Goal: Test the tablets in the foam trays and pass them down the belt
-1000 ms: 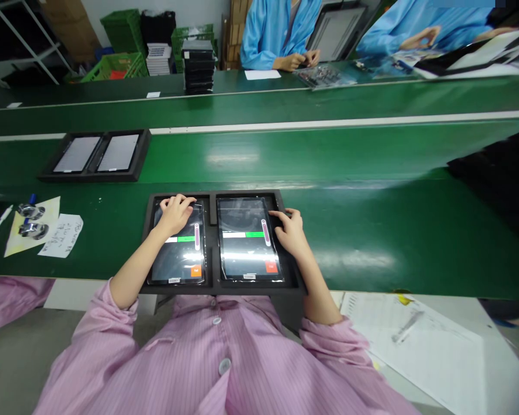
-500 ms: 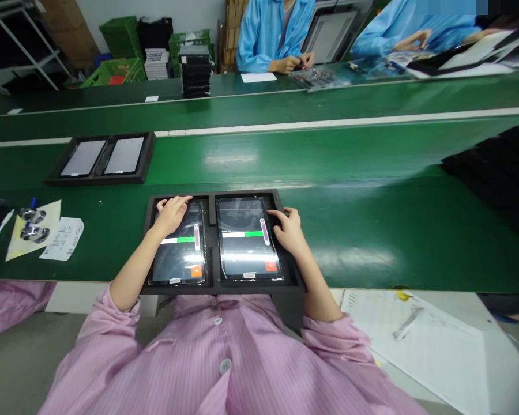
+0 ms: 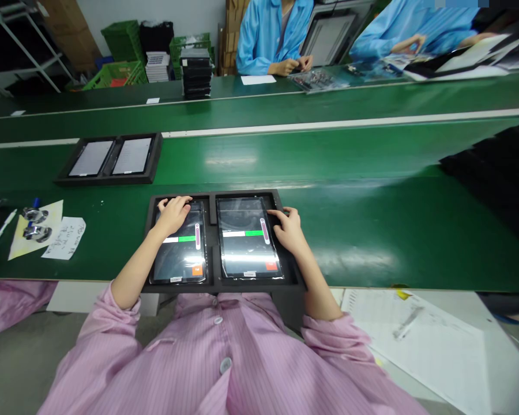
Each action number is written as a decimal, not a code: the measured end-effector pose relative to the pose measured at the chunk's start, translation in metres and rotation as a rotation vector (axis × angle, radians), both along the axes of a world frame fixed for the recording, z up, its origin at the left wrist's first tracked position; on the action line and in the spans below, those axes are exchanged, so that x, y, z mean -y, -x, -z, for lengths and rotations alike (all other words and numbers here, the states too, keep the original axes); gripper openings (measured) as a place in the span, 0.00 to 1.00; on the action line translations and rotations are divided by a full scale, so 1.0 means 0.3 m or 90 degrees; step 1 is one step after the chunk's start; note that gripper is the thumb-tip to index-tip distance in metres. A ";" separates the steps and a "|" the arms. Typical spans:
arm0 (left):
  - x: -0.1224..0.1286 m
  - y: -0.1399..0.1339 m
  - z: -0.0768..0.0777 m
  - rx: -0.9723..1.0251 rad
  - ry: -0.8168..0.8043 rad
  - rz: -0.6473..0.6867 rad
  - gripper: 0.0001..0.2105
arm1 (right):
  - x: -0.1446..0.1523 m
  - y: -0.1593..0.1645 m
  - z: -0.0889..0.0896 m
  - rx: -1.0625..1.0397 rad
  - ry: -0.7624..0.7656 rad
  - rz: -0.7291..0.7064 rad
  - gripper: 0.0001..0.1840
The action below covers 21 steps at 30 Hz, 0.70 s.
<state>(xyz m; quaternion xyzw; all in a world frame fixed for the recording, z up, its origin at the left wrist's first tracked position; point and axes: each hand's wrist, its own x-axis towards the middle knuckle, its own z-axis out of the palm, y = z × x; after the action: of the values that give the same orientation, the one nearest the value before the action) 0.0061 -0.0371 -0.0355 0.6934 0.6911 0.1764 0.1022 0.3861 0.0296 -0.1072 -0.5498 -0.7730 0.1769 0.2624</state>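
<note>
Two tablets lie side by side in a black foam tray (image 3: 213, 265) at the bench's near edge. Both screens are lit, with a white and green bar, a pink slider and an orange-red button. My left hand (image 3: 173, 216) rests over the upper left part of the left tablet (image 3: 181, 253), its fingers stretched toward the top edge. At the right tablet's (image 3: 242, 251) right edge, my right hand (image 3: 289, 230) has its fingers apart, the index finger reaching to the edge. Neither hand grips anything.
Another tray (image 3: 108, 179) with two pale-screened tablets sits farther back on the left. Notes (image 3: 64, 239), a pen (image 3: 3, 227) and shiny round metal pieces (image 3: 37, 232) lie at left. Papers (image 3: 428, 346) are at lower right. Two people in blue work across the bench beyond a black stack (image 3: 196, 75).
The farther tray with pale-screened tablets has shifted slightly to the right. My hands and the near tray stay nearly in place.
</note>
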 end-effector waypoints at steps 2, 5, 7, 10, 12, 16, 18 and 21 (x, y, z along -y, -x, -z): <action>0.005 0.002 -0.013 -0.001 0.002 0.004 0.18 | 0.001 -0.001 -0.002 -0.001 0.002 -0.003 0.29; 0.051 0.028 -0.048 -0.025 -0.015 0.006 0.19 | 0.003 -0.002 -0.008 -0.009 0.002 -0.009 0.29; 0.119 0.062 -0.069 -0.027 -0.032 -0.027 0.21 | 0.006 -0.001 -0.012 -0.013 0.002 -0.010 0.29; 0.267 0.124 -0.068 0.014 -0.046 -0.134 0.28 | 0.011 0.002 -0.016 -0.021 0.003 -0.005 0.29; 0.374 0.157 -0.037 0.079 -0.047 -0.207 0.34 | 0.011 0.003 -0.021 -0.041 0.003 0.002 0.29; 0.540 0.172 0.056 0.293 0.016 -0.246 0.39 | 0.014 0.005 -0.065 -0.141 -0.026 0.031 0.24; 0.589 0.158 0.092 0.348 0.038 -0.224 0.38 | 0.035 0.008 -0.108 -0.185 -0.071 0.065 0.18; 0.626 0.130 0.119 0.356 0.018 -0.179 0.38 | 0.120 0.027 -0.180 -0.166 -0.125 0.035 0.15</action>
<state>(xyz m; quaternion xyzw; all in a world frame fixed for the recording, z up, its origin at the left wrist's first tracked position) -0.0330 -0.2250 -0.0711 0.5141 0.7279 0.3627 0.2726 0.3779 -0.0064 -0.0532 -0.5147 -0.7306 0.1631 0.4179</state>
